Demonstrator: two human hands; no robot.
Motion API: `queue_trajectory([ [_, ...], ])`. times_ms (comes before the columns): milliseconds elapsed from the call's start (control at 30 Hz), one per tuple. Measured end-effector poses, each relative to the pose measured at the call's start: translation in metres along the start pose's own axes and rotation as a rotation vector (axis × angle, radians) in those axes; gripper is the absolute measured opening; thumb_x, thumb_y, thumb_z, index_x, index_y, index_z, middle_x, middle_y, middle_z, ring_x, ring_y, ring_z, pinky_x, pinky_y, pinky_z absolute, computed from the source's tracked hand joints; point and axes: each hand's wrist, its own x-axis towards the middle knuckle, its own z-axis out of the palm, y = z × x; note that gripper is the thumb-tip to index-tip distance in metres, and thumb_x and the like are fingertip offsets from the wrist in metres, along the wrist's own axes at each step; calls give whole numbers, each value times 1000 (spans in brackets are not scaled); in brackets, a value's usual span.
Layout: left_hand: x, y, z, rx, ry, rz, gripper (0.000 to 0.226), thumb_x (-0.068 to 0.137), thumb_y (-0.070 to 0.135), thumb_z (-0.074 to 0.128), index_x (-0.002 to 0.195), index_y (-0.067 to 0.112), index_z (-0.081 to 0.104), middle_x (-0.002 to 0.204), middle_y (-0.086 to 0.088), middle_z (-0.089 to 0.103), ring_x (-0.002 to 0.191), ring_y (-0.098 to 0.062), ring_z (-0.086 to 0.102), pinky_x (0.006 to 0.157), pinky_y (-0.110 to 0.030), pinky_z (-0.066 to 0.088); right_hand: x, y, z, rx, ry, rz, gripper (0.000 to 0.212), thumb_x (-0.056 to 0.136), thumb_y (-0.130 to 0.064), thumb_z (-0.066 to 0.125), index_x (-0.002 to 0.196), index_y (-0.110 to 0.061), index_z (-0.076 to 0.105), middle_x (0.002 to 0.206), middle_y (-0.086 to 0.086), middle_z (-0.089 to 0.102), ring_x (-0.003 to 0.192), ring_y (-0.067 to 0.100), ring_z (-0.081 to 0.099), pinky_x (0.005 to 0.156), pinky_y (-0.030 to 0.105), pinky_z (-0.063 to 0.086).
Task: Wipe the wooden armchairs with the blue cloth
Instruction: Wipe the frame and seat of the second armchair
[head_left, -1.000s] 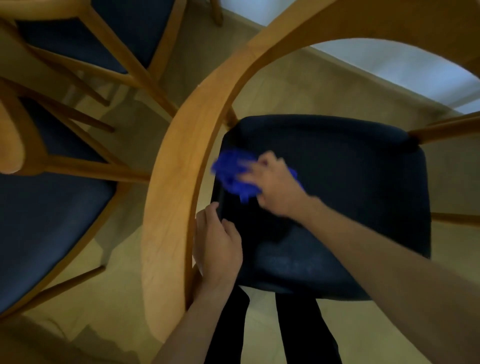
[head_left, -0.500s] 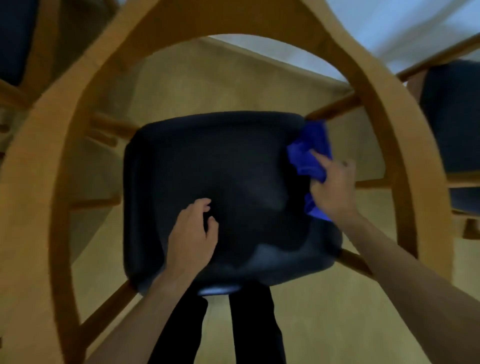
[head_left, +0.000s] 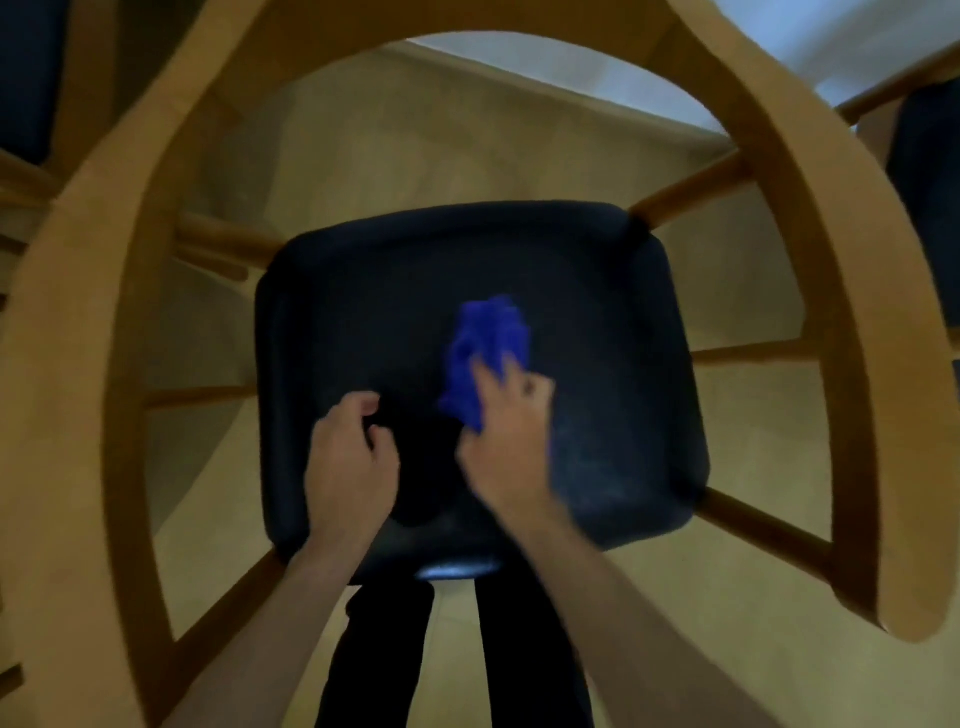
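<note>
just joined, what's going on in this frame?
A person leans over a wooden armchair, wiping its dark seat cushion. The right hand presses a bunched blue cloth onto the middle of the seat. The left hand rests beside it on the cushion with fingers loosely curled, holding nothing. The frame is motion-blurred.

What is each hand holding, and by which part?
The right hand holds the blue cloth by its near end. The left hand holds nothing.
</note>
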Motion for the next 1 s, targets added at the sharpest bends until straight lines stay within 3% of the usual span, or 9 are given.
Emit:
queue_trajectory([
  [133,-26,-51,-28,24,116,-225,30,93,6,49,120,13,56,119,-6,62,110,-23,55,94,-39,45,-46,-81,57,42,-332,-298,70,72,-13,67,139,-19,48,163,0,19,111,32,39,88,47,45],
  [233,-40,-70,-37,-39,84,-320,27,95,10,48,121,16,54,118,-3,60,107,-18,54,92,-37,45,-56,-85,61,76,-428,-379,67,75,-10,65,139,-18,48,163,-2,21,111,30,38,90,48,44],
  [333,-47,-71,-37,-155,62,-325,30,96,9,48,125,16,54,120,0,59,112,-18,53,99,-40,44,-39,-58,32,162,-330,-373,67,74,-4,58,139,-22,52,161,-8,27,107,26,41,97,39,43],
  [467,-57,-50,-24,-190,53,-195,31,96,9,50,126,16,54,122,3,58,115,-15,54,102,-38,44,-19,27,-29,62,44,-160,54,79,4,53,126,-21,61,139,1,55,106,22,50,92,19,28],
  [567,-62,-40,-10,-255,-1,-127,30,96,10,51,122,25,53,118,10,57,112,-8,54,99,-33,45,-24,120,-70,-29,191,168,55,87,-3,54,138,-23,50,126,7,56,117,29,50,102,26,24],
  [667,-71,-46,0,-325,-35,-155,31,96,11,50,122,27,53,117,14,58,108,-4,55,95,-29,47,-51,158,-72,-11,209,338,64,88,-1,55,146,-22,42,120,13,52,117,37,41,102,34,24],
  [733,-82,-59,1,-329,-55,-161,31,97,9,49,123,26,53,118,13,58,108,0,55,92,-19,45,-63,144,-52,-10,197,288,62,86,0,56,145,-18,45,115,13,52,112,37,42,100,37,27],
  [833,-105,-85,-7,-319,-70,-180,33,96,7,48,123,26,53,117,13,58,106,6,54,81,-6,42,-78,91,-9,-41,151,172,62,78,3,61,139,-9,53,125,21,55,104,40,44,92,34,29],
  [1000,-149,-121,-19,-265,-157,-186,36,94,5,47,122,26,54,115,16,58,108,7,51,86,-11,38,-123,-32,72,102,-31,-10,72,71,-3,66,140,-18,53,141,7,49,103,25,35,96,33,40],
])
